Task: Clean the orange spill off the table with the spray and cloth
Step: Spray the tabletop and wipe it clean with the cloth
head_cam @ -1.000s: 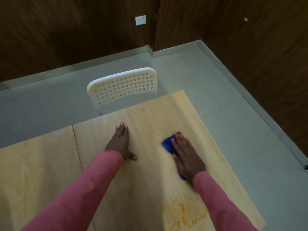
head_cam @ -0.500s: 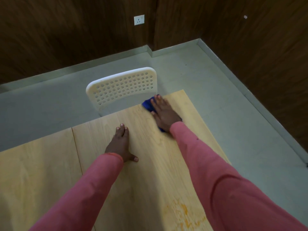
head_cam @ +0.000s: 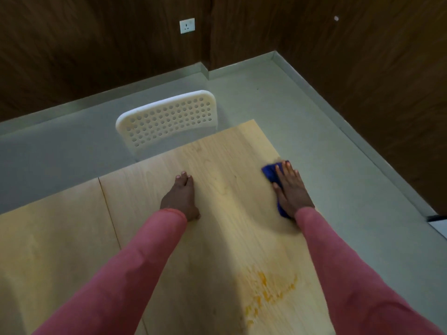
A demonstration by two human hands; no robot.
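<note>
The right hand (head_cam: 291,192) lies flat, palm down and fingers stretched, pressing a small crumpled dark blue cloth (head_cam: 270,174) onto the pale wooden counter (head_cam: 229,180); its grip is not curled around anything, the cloth simply pinned beneath the palm, with blue showing past the fingertips and along the thumb side down to the wrist. Hand and cloth sit right at the counter's right edge, short of its far right corner. The left hand (head_cam: 181,198) also rests flat on the wood with fingers close together and thumb out to the side, holding nothing, well apart from the right hand and nearer the middle of the far edge, just right of a thin dark seam (head_cam: 108,204) that splits the counter surface into two boards. Both arms wear long pink sleeves (head_cam: 343,267) reaching in from the near side. The smeared orange spill (head_cam: 266,290) lies on the counter toward the near right part, between the two forearms and well back from the cloth. Beyond the far edge a white plastic chair back with round holes (head_cam: 169,119) stands close to the counter. Around it is a grey floor (head_cam: 314,117), bounded by dark brown wood-panelled walls (head_cam: 96,44) bearing a white wall socket (head_cam: 187,25).
</note>
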